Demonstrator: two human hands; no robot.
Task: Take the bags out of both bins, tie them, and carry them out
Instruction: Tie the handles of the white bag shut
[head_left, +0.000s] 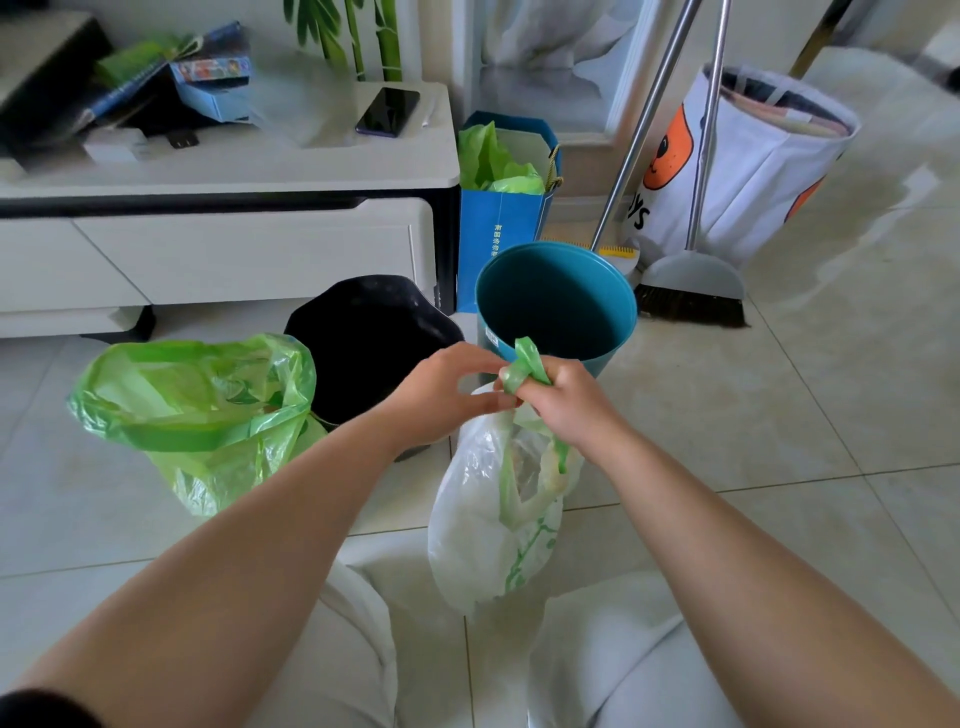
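White bag (488, 540) hung above floor (779, 415), near 2 emptied bins (556, 306). Right hand (563, 400) fingers curled round its twisted neck, left hand (441, 395) fingers pinched beside, likely knotting. Green bag (197, 410) sat untied.

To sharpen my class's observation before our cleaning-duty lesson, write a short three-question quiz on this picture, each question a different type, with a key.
1. True or false: the green bag on the floor stands open, untied.
2. Which bin stands nearer the broom? A. black bin B. teal bin
3. Fill in: the right hand grips the pale bag by its twisted ___ top.
Key: 1 true; 2 B; 3 green.
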